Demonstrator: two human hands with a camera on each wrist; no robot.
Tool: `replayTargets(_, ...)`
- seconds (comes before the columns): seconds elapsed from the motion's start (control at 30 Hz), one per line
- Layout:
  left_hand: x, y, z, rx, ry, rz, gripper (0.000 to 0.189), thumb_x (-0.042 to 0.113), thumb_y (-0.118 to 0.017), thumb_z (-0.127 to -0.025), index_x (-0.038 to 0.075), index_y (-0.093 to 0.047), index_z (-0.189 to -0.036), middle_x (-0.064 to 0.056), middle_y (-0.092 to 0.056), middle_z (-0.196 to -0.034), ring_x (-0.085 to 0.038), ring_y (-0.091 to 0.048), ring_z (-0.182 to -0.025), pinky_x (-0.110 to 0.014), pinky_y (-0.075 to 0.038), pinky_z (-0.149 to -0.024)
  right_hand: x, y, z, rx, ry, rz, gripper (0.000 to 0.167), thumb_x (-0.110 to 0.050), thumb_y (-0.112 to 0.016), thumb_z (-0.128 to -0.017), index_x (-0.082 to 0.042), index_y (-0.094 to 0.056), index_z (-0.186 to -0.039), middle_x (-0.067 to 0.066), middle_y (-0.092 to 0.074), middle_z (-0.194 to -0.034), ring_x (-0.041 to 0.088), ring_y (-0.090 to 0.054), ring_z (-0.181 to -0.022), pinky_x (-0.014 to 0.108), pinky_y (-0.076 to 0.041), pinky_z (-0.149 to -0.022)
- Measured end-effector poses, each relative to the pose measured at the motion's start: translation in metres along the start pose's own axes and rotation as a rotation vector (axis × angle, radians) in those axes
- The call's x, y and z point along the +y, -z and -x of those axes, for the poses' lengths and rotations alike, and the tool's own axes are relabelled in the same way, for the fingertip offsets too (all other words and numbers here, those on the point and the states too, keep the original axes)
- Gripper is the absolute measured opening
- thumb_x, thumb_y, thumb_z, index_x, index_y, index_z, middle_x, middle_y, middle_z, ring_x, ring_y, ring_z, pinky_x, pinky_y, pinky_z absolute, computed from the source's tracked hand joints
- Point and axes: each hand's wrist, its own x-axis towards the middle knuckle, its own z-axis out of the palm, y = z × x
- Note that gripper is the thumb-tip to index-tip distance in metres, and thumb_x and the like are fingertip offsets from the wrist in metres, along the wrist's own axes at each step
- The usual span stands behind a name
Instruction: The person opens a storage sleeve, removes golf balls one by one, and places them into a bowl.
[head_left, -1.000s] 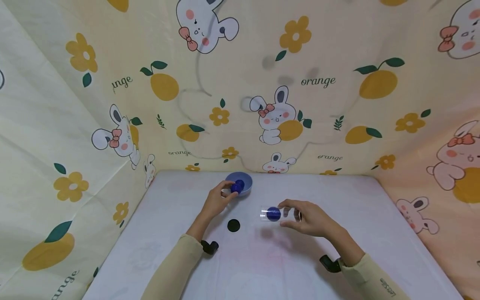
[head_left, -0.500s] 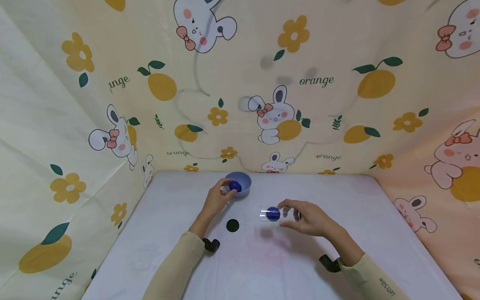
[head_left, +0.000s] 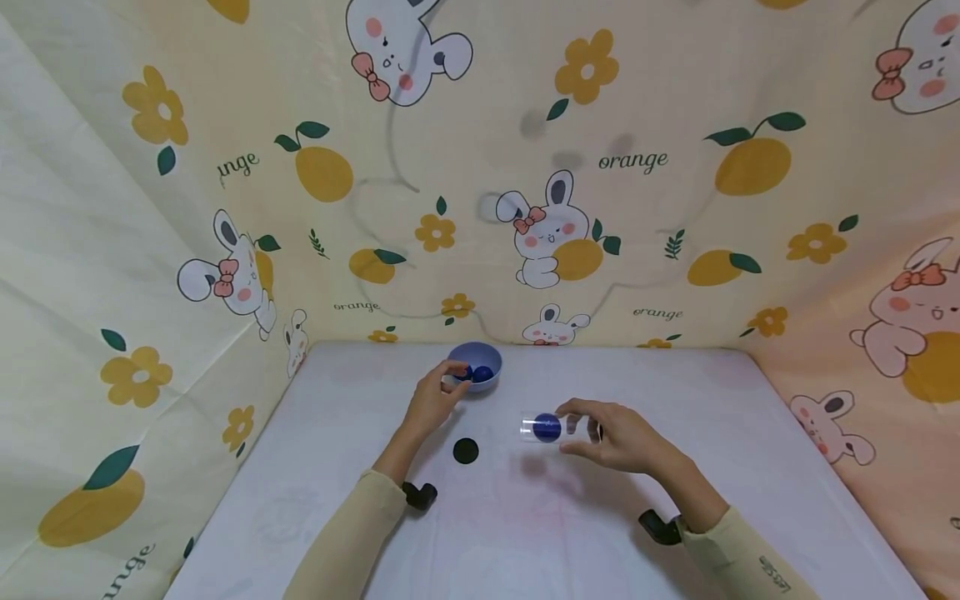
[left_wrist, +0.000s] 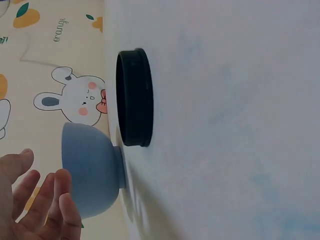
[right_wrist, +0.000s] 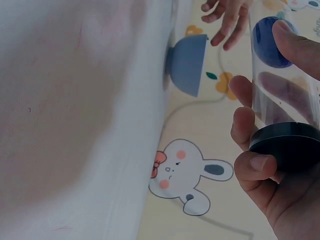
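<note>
My left hand [head_left: 432, 400] is at the left rim of a blue bowl [head_left: 491, 353], fingers apart and loosely bent. Inside the bowl lie dark blue balls [head_left: 482, 374], one partly hidden by the fingertips. In the left wrist view no ball shows in the left hand [left_wrist: 37, 210]. My right hand [head_left: 622, 437] grips a clear cylindrical jar [head_left: 528, 428], which lies sideways above the table with its mouth towards the left. A blue ball [head_left: 547, 427] is inside it. The right wrist view shows the jar's black base [right_wrist: 287, 142] against the fingers and the thumb near the ball.
A round black lid [head_left: 466, 451] lies on the white table [head_left: 465, 542], in front of the bowl and between the forearms. Behind and at both sides hangs a patterned cloth [head_left: 465, 250] with rabbits and oranges. Each wrist wears a small black camera [head_left: 660, 527].
My left hand has let go of a blue ball, which now lies in the bowl with another. The right hand and the jar have stayed in place.
</note>
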Motion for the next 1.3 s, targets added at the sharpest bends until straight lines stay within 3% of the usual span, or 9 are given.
replayTargets(0.23,0.005,0.003,0.012,-0.044,-0.010,-0.007,0.039,0.025,-0.071,-0.106,0.010,-0.065,-0.142,-0.006,-0.072,-0.133,-0.019,-0.069,-0.094,-0.032,-0.059,-0.074,-0.001,-0.001,0.000,-0.009,-0.008,-0.010,0.044,-0.047,-0.082,-0.095,-0.030,-0.068,-0.133,-0.004,-0.075,-0.106,0.007,-0.059,-0.075,0.026,-0.048,-0.064)
replayTargets(0.4,0.011,0.003,0.019,-0.082,-0.032,0.024,0.040,0.025,-0.071,-0.107,0.010,-0.064,-0.143,-0.008,-0.070,-0.135,-0.022,-0.070,-0.096,-0.032,-0.060,-0.072,-0.001,0.000,0.000,-0.006,-0.004,-0.012,0.046,-0.050,-0.082,-0.095,-0.030,-0.068,-0.134,-0.005,-0.075,-0.107,0.013,-0.062,-0.077,0.026,-0.048,-0.065)
replayTargets(0.73,0.031,0.001,0.032,-0.113,-0.090,0.038,0.040,0.029,-0.069,-0.108,0.012,-0.064,-0.144,-0.013,-0.067,-0.143,-0.023,-0.068,-0.106,-0.036,-0.061,-0.083,-0.001,0.000,-0.003,0.001,0.024,-0.017,0.046,-0.050,-0.081,-0.095,-0.029,-0.068,-0.134,-0.002,-0.076,-0.107,0.009,-0.061,-0.075,0.026,-0.048,-0.064)
replayTargets(0.97,0.042,-0.004,0.041,-0.146,-0.107,0.028,0.037,0.033,-0.071,-0.107,0.019,-0.066,-0.141,-0.005,-0.068,-0.141,-0.019,-0.068,-0.106,-0.034,-0.061,-0.086,-0.004,-0.001,-0.007,0.004,0.039,-0.009,0.046,-0.049,-0.082,-0.094,-0.029,-0.068,-0.132,-0.003,-0.076,-0.105,0.011,-0.062,-0.074,0.026,-0.048,-0.065)
replayTargets(1.17,0.049,-0.006,0.048,-0.228,-0.105,0.019,0.038,0.036,-0.070,-0.107,0.022,-0.065,-0.142,0.005,-0.068,-0.140,-0.015,-0.068,-0.108,-0.034,-0.061,-0.090,-0.006,-0.001,-0.010,0.008,0.042,0.000,0.046,-0.050,-0.083,-0.094,-0.029,-0.068,-0.131,-0.007,-0.075,-0.104,0.005,-0.059,-0.073,0.025,-0.049,-0.063)
replayTargets(1.3,0.052,-0.006,0.052,-0.306,-0.112,0.025,0.043,0.036,-0.071,-0.106,0.019,-0.064,-0.145,0.003,-0.069,-0.140,-0.015,-0.068,-0.109,-0.035,-0.060,-0.093,-0.007,-0.002,-0.012,0.005,0.033,0.004,0.046,-0.050,-0.083,-0.093,-0.030,-0.068,-0.131,-0.011,-0.073,-0.102,0.004,-0.057,-0.073,0.026,-0.048,-0.063)
